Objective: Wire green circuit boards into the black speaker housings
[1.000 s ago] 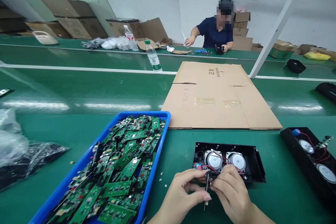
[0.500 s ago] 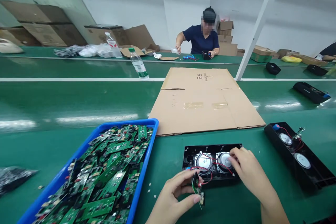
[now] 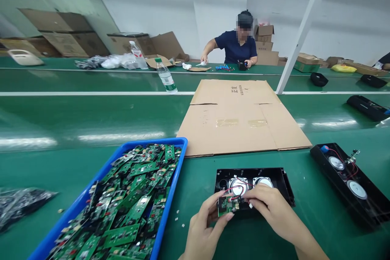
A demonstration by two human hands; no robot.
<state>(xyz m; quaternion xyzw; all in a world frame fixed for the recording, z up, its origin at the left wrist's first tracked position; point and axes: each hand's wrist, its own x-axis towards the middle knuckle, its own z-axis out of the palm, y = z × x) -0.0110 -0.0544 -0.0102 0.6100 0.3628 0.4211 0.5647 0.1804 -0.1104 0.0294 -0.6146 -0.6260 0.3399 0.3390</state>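
Observation:
My left hand (image 3: 203, 223) pinches a small green circuit board (image 3: 226, 207) by its edge, its component side turned toward me. Close to the board's right end, the fingers of my right hand (image 3: 272, 207) are pressed together on a thin red and black wire (image 3: 245, 183). A white plug (image 3: 250, 206) shows just below those fingertips. Behind both hands lies an open black speaker case (image 3: 283, 178) with two round silver speakers (image 3: 238, 190) in it. My right hand partly covers the right speaker, and the board hides part of the case's front edge.
A blue tray (image 3: 170, 203) heaped with circuit boards stands at left. Flattened cardboard (image 3: 240, 130) lies beyond the case; a second speaker case (image 3: 347, 183) is at right. A bottle (image 3: 166, 76) stands farther back. Across the benches a person (image 3: 237, 46) works.
My left hand has turned the board to face me. My right hand has moved left and down from the right speaker to the board's end, bringing the wire along.

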